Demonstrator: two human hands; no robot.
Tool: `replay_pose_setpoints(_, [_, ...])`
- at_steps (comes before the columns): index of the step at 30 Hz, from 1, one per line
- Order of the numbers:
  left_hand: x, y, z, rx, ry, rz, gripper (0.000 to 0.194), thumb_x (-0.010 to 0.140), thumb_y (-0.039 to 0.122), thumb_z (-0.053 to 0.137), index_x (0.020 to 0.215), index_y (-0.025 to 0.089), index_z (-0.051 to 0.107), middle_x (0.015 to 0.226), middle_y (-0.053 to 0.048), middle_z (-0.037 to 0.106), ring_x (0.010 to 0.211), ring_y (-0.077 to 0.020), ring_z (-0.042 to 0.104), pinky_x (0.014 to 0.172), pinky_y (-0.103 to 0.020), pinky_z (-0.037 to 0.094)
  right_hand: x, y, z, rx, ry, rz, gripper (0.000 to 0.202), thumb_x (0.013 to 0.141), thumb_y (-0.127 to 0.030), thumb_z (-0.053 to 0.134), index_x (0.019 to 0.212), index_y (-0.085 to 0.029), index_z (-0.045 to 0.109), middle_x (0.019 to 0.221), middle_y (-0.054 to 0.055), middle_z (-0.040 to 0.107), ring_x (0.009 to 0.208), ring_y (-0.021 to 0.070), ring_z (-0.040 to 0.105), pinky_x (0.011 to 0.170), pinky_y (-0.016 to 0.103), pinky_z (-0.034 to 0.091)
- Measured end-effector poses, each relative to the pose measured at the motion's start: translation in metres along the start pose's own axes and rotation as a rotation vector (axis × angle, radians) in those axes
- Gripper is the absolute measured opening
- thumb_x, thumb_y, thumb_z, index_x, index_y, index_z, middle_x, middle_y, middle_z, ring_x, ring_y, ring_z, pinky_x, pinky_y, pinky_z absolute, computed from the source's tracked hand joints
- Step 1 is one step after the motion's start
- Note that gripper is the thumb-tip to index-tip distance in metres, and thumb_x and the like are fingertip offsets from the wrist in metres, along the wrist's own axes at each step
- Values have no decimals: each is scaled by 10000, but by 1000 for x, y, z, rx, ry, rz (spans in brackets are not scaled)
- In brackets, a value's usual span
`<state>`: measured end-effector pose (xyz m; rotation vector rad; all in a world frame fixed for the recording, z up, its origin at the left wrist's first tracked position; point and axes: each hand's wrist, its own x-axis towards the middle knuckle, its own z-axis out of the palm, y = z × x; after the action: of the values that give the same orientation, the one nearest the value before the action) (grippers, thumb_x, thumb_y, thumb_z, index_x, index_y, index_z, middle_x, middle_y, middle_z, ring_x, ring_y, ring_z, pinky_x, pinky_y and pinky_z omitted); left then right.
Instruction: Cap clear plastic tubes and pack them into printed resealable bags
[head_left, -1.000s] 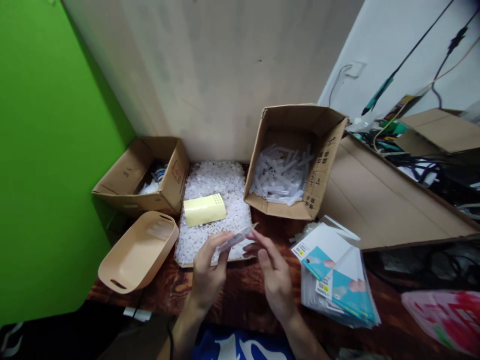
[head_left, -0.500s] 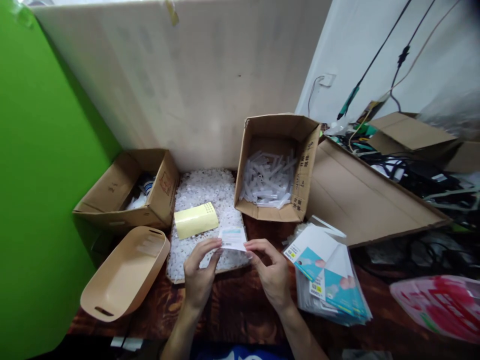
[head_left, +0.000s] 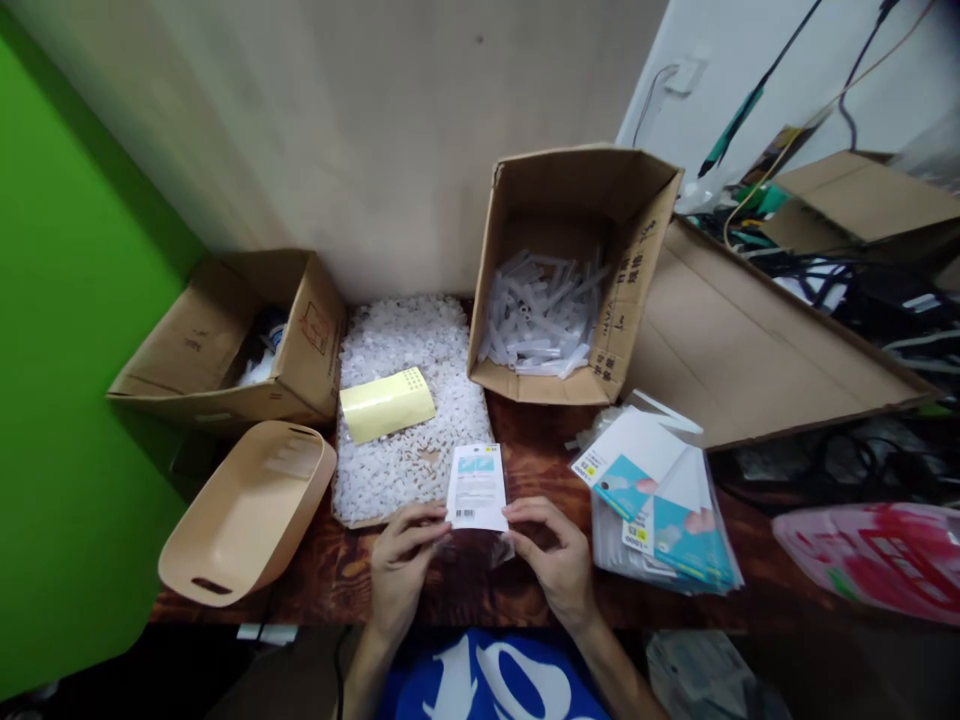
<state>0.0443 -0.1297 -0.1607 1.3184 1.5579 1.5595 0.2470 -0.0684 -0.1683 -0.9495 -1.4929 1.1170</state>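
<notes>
Between my two hands is a small clear plastic packet with a white printed card (head_left: pixel 477 488) inside. The card shows blue pictures at its top and a barcode near its lower edge. My left hand (head_left: pixel 403 562) pinches the packet's lower left edge, and my right hand (head_left: pixel 556 558) pinches the lower right. Clear film hangs below the card. Just beyond the packet lies a flat tray of small white plastic pieces (head_left: pixel 390 470), with a yellow sticker sheet (head_left: pixel 387 404) on top. To the right is a stack of clear packets with blue-and-white cards (head_left: pixel 660 530).
A cardboard box of translucent plastic tubes (head_left: pixel 536 310) stands behind. At the left are another cardboard box (head_left: pixel 225 350) and a beige plastic basket (head_left: pixel 247 510). A cardboard panel (head_left: pixel 750 350), tangled cables (head_left: pixel 847 285) and a pink printed bag (head_left: pixel 870 560) are to the right.
The packet has tipped so its printed face shows more fully. Both hands keep their pinch on it. The camera view has tilted downward, bringing the blue shirt more into sight.
</notes>
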Motion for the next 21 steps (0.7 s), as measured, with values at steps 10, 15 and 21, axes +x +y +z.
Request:
replay_pose_setpoints(10, [-35, -18, 0, -237, -90, -397, 116, 844, 315, 753, 809, 210, 784, 1076, -80, 655, 1077, -230, 629, 943, -337, 527, -26, 7, -7, 36, 23, 52, 122, 811, -149, 797, 786, -267, 792, 861, 22, 771, 787, 183, 726, 742, 286, 578])
replay_pose_setpoints(15, [-46, -13, 8, -208, -77, -487, 157, 838, 340, 757, 806, 187, 775, 1141, -92, 601, 1127, -241, 593, 977, -332, 491, -40, 8, -12, 23, 39, 106, 122, 812, -139, 788, 798, -259, 775, 923, 34, 770, 859, 201, 728, 798, 314, 574])
replay_pose_setpoints(21, [-52, -9, 16, -72, -71, -463, 167, 806, 347, 779, 749, 191, 792, 1015, -91, 639, 1024, -224, 623, 920, -311, 518, -63, 4, -12, 41, 50, 297, 16, 840, -220, 765, 828, -227, 757, 1229, 105, 659, 976, 225, 703, 803, 329, 579])
